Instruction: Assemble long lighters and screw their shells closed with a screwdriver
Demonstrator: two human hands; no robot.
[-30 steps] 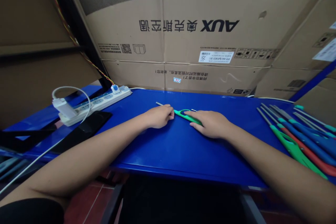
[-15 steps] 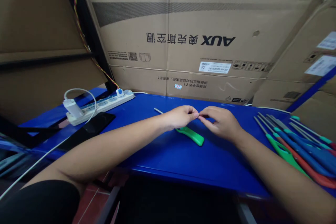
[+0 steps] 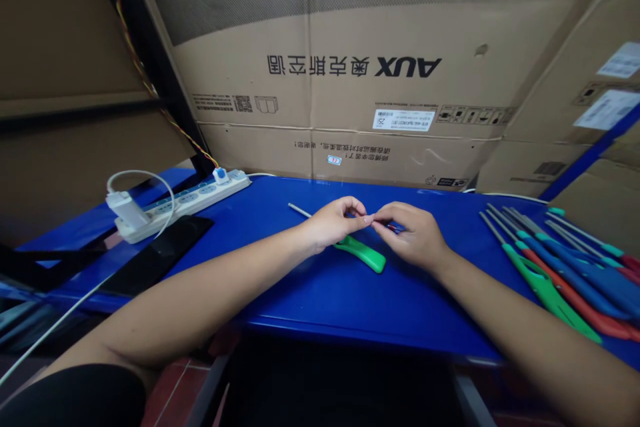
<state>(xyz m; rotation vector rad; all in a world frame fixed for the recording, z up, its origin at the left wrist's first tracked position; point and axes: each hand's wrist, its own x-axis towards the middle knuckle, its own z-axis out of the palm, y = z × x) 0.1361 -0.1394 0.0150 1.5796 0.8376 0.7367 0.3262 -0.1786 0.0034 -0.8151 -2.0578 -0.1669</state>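
Note:
My left hand (image 3: pixel 337 223) and my right hand (image 3: pixel 415 233) meet at the fingertips above the table. Both are closed in a pinch. A small bit of blue, white and red (image 3: pixel 396 229) shows by my right fingers; I cannot make out what it is. Whatever lies between the left fingertips is hidden or too small to name. Just below my left hand lies a green long-necked lighter (image 3: pixel 367 255) on the blue table (image 3: pixel 310 293). Its metal tube points to the far left, and its middle is partly covered by the hand.
Several long-necked lighters (image 3: pixel 560 267) in green, red and blue lie at the right. On the left are a white power strip (image 3: pixel 187 203) with a plugged-in charger (image 3: pixel 127 210) and a black phone (image 3: pixel 185 237). A cardboard wall (image 3: pixel 350 27) closes off the back.
The view has shifted slightly. My hands stay together at the fingertips, with the left fingers a little more raised. A blue, white and red bit now shows by my right fingers.

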